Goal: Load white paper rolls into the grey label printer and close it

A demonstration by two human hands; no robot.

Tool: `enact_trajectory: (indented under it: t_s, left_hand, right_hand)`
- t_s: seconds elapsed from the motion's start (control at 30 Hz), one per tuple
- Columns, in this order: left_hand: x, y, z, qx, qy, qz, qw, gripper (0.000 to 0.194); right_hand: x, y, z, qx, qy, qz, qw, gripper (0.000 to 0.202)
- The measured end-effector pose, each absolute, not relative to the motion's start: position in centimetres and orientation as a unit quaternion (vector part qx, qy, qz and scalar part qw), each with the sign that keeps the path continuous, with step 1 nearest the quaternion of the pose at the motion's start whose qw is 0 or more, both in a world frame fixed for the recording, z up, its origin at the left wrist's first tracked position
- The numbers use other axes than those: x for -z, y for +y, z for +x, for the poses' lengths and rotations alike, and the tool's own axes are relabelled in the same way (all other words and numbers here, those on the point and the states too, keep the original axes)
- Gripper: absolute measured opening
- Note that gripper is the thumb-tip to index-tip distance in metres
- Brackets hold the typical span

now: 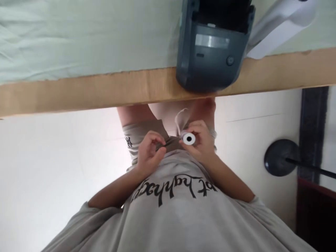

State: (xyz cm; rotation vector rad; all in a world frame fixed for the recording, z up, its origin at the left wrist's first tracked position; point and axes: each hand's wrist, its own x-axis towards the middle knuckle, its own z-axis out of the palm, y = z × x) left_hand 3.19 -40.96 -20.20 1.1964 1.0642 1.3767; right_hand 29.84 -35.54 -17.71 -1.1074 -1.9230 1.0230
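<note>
My right hand point(201, 140) is closed around a small white paper roll point(193, 140), whose dark core hole faces up at me. A loose strip of paper curls up from the roll toward the table. To its left, my left hand point(151, 152) is half curled with thumb and fingertips apart, and nothing shows between them. Both hands are over my lap, below the table edge and apart from each other. Ahead of them a dark blue-grey label printer point(212, 59) stands at the table's edge; its upper part is black and cut off by the frame.
The table has a pale green cloth point(91, 38) and a tan front edge point(105, 89). A white, long-shaped object point(283, 28) lies right of the printer. On the floor at right is a round black base point(280, 157) with a thin pole, near a dark red piece point(315, 206).
</note>
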Motion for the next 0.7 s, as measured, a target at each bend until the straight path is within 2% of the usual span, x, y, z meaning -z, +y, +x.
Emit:
enact_trajectory:
  t_s: [0.03, 0.1, 0.2, 0.47, 0.7]
  left_hand:
    - [20.9, -41.7, 4.2, -0.556, 0.415, 0.485, 0.533, 0.040]
    - [21.8, -42.4, 5.7, -0.522, 0.377, 0.466, 0.607, 0.049]
    - [22.4, -42.4, 6.6, -0.483, 0.357, 0.432, 0.673, 0.051]
    - [22.3, -42.3, 7.3, -0.448, 0.368, 0.361, 0.731, 0.051]
    - [22.0, -40.3, 5.8, -0.389, 0.318, 0.355, 0.789, 0.045]
  right_hand:
    - [18.3, -35.9, 29.8, -0.388, -0.744, -0.430, 0.333, 0.058]
    - [19.5, -36.8, 29.8, -0.381, -0.750, -0.438, 0.317, 0.058]
    - [21.4, -38.1, 29.9, -0.383, -0.751, -0.443, 0.304, 0.057]
    - [22.3, -39.1, 30.0, -0.427, -0.728, -0.454, 0.285, 0.054]
    - [22.0, -37.8, 31.4, -0.576, -0.614, -0.437, 0.316, 0.062]
